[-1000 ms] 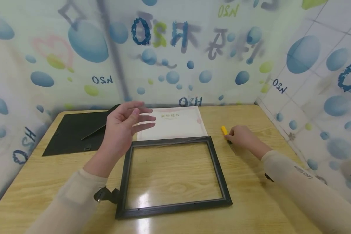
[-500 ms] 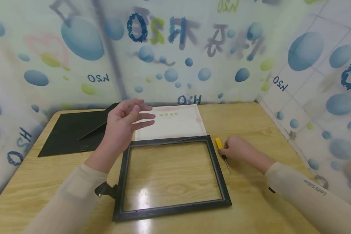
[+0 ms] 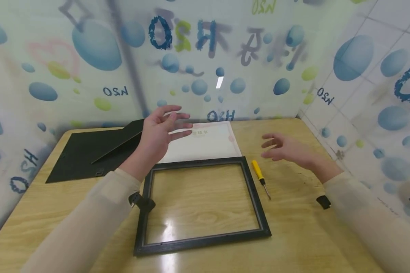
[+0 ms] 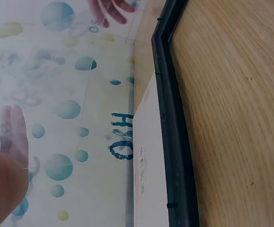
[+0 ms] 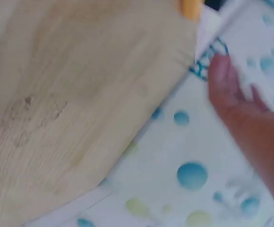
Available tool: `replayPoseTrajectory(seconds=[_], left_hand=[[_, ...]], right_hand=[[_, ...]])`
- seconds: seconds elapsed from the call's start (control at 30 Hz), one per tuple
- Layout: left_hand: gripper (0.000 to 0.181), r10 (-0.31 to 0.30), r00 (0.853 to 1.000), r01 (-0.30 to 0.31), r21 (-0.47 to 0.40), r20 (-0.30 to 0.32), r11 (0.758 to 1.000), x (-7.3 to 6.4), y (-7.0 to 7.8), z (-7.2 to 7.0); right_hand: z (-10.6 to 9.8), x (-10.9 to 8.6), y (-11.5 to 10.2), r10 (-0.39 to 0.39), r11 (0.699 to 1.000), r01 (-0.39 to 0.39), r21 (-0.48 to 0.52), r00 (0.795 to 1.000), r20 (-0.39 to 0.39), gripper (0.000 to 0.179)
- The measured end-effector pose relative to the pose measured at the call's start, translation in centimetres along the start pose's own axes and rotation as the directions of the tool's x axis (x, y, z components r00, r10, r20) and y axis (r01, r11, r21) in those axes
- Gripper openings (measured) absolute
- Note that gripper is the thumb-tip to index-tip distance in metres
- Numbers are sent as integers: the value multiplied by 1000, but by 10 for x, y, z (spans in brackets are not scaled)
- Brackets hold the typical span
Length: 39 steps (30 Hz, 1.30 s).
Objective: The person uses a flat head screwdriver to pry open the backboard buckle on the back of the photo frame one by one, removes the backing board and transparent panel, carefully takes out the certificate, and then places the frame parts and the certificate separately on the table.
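Observation:
My left hand (image 3: 158,132) is raised over the far left corner of a black picture frame (image 3: 205,243). It seems to pinch a clear sheet (image 3: 219,82) between thumb and fingers; only a glare and faint edge lines show it. In the left wrist view, its fingers (image 4: 15,130) look paler behind the sheet. My right hand (image 3: 287,149) hovers with loose fingers over the table, holding nothing. Just to its left, a screwdriver (image 3: 258,171) with a yellow handle lies beside the frame's right edge.
A white certificate (image 3: 205,148) lies behind the frame. At the far left lies the black backing board (image 3: 78,151), its stand leg (image 3: 123,142) tilted up. The wooden table (image 3: 304,235) meets a patterned wall covering (image 3: 205,64) at the back and right.
My right hand has set the screwdriver down beside the frame, let go of it and lifted away. The left hand has risen and shifted slightly right.

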<state>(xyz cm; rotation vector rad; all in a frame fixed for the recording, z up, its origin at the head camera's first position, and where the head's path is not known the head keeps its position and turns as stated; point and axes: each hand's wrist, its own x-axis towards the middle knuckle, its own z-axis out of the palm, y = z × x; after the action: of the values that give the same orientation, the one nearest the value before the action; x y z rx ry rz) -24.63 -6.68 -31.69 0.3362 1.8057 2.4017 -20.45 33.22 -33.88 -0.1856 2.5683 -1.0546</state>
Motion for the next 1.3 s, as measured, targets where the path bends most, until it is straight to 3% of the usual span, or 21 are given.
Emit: replayPoseTrajectory(seconds=[0.07, 0.2, 0.3, 0.37, 0.43, 0.5, 0.6, 0.7, 0.8, 0.93, 1.17, 1.3], left_hand=[[26, 8, 1000, -7, -33, 26, 999, 9, -5, 8], [25, 10, 998, -6, -64, 66, 998, 32, -15, 33], [27, -28, 997, 24, 60, 68, 998, 54, -20, 55], [30, -86, 994, 71, 199, 68, 977, 69, -26, 72], [34, -166, 984, 137, 311, 69, 940, 82, -35, 87], [39, -253, 965, 212, 369, 66, 905, 92, -47, 102], [48, -361, 931, 321, 353, 50, 879, 102, -61, 120], [58, -402, 915, 381, 293, 13, 877, 108, -67, 133], [63, -404, 915, 394, 242, -10, 887, 114, -71, 140], [65, -448, 893, 422, 286, 28, 860, 118, -75, 138], [73, -580, 807, 518, 339, 112, 786, 122, -86, 138], [74, -641, 760, 568, 373, 105, 734, 123, -90, 139]], right_hand=[[-15, -1, 3, -19, 989, 22, 145, 1000, -22, 70], [-40, 4, 8, 6, 972, 42, 233, 980, -200, 53], [-56, 13, 13, 53, 963, 47, 264, 932, -358, 40], [-67, 18, 23, 84, 958, 49, 284, 895, -439, 30], [-76, 21, 35, 114, 958, 36, 285, 864, -491, 23], [-80, 25, 51, 155, 962, -7, 272, 835, -527, 22], [-83, 31, 75, 217, 971, -117, 211, 804, -553, 36], [-81, 36, 93, 278, 960, -216, 175, 778, -564, 48], [-81, 37, 104, 323, 947, -259, 192, 773, -546, 49], [-83, 41, 111, 340, 940, -287, 183, 783, -520, 48], [-91, 41, 123, 341, 914, -403, -49, 829, -443, 60], [-90, 42, 133, 348, 915, -400, -62, 855, -384, 63]])
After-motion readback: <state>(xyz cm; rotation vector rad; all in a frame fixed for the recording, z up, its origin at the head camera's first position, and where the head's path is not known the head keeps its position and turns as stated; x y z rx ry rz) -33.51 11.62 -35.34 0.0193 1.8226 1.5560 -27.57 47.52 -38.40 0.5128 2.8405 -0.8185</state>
